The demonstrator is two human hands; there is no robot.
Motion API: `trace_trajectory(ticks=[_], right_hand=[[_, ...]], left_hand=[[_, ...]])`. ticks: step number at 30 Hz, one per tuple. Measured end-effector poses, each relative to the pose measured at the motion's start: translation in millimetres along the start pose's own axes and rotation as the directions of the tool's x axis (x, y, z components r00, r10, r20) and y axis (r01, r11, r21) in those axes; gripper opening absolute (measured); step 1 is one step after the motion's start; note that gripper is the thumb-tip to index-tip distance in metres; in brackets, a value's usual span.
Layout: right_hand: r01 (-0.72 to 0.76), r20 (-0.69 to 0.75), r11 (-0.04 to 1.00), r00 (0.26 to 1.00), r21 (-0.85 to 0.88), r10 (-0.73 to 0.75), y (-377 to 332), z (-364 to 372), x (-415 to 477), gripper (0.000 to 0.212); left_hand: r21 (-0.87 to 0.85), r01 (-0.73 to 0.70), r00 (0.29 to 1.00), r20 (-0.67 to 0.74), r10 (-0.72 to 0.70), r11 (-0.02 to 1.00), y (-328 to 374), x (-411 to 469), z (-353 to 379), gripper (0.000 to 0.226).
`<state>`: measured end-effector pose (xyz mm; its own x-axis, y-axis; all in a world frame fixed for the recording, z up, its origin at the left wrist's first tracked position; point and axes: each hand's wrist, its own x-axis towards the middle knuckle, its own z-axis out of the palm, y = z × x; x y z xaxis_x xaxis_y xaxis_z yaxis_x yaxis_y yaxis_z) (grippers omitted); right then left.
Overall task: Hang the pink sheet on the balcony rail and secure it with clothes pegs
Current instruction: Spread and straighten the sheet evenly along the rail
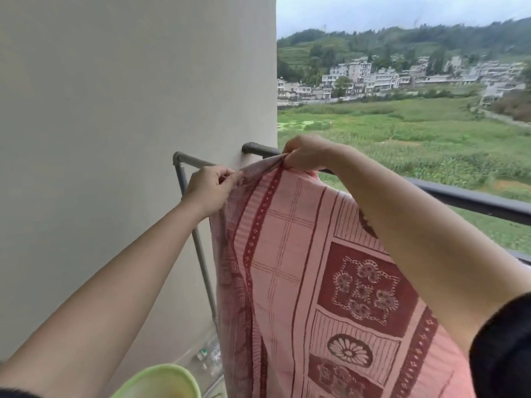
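The sheet point(301, 254) was pale pink with a dark red woven pattern: dotted stripes running down its length, a faint grid of lines, and framed panels holding flower shapes. It hung long and slightly bunched, its lower part dropping out of view at the bottom. The left hand point(208, 189) pinched the top edge between thumb and curled fingers, and the right hand point(307, 153), a little higher and just to the right, was closed round the same gathered edge. Between the two hands the hem was pulled into a short taut fold, and all the rest of the cloth fell below them. The dark rail point(474, 201) passed behind the right hand and the sheet's upper corner; whether the cloth rested on it could not be told
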<state>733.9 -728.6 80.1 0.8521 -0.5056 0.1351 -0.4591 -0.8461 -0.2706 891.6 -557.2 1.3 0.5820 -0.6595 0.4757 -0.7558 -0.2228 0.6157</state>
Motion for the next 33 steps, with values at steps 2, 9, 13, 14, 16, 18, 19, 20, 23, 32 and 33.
trace_trajectory(ticks=[2, 9, 13, 14, 16, 18, 19, 20, 23, 32, 33], right_hand=[[0.038, 0.117, 0.993, 0.992, 0.110, -0.051, -5, 12, 9, 0.019], [0.024, 0.190, 0.986, 0.980, 0.164, -0.055, -25, 40, 51, 0.026], [0.014, 0.173, 0.986, 0.984, 0.164, -0.043, -44, 50, 78, 0.028], [0.006, 0.165, 0.988, 0.986, 0.155, -0.032, -52, 55, 88, 0.028], [-0.019, 0.150, 0.989, 0.989, 0.146, -0.004, -72, 66, 105, 0.025], [-0.065, 0.121, 0.970, 0.992, 0.234, 0.037, -90, 82, 126, 0.030], [-0.088, 0.107, 0.955, 0.992, 0.284, 0.059, -100, 90, 135, 0.037], [-0.096, 0.098, 0.944, 0.993, 0.315, 0.068, -107, 96, 144, 0.040], [-0.131, 0.090, 0.934, 0.990, 0.333, 0.107, -120, 106, 164, 0.039], [-0.132, 0.071, 0.982, 0.990, 0.136, 0.123, -122, 110, 212, 0.042], [-0.131, -0.012, 0.985, 0.991, 0.113, 0.133, -124, 110, 217, 0.043]], left_hand=[[0.032, 0.058, 0.997, 0.042, -0.059, 0.998, -18, -2, 1, 0.038], [-0.379, 0.235, 0.959, 0.241, -0.150, 0.895, -73, 13, -11, 0.023], [-0.278, 0.109, 0.994, 0.006, -0.112, 0.954, -111, 37, -20, 0.019], [-0.165, 0.062, 0.996, -0.055, -0.072, 0.984, -121, 44, -23, 0.019], [-0.045, 0.015, 0.992, -0.122, -0.021, 0.999, -140, 58, -30, 0.020], [-0.179, 0.042, 0.992, -0.111, -0.063, 0.983, -161, 75, -38, 0.019], [-0.314, 0.087, 0.991, -0.068, -0.114, 0.945, -170, 84, -40, 0.019], [-0.443, 0.137, 0.987, -0.013, -0.159, 0.886, -179, 92, -42, 0.019], [-0.623, 0.168, 0.980, 0.023, -0.196, 0.764, -197, 114, -46, 0.018], [-0.646, 0.010, 0.994, -0.077, -0.079, 0.763, -200, 183, -64, 0.016], [-0.580, 0.016, 0.993, -0.084, -0.079, 0.814, -203, 188, -61, 0.016]])
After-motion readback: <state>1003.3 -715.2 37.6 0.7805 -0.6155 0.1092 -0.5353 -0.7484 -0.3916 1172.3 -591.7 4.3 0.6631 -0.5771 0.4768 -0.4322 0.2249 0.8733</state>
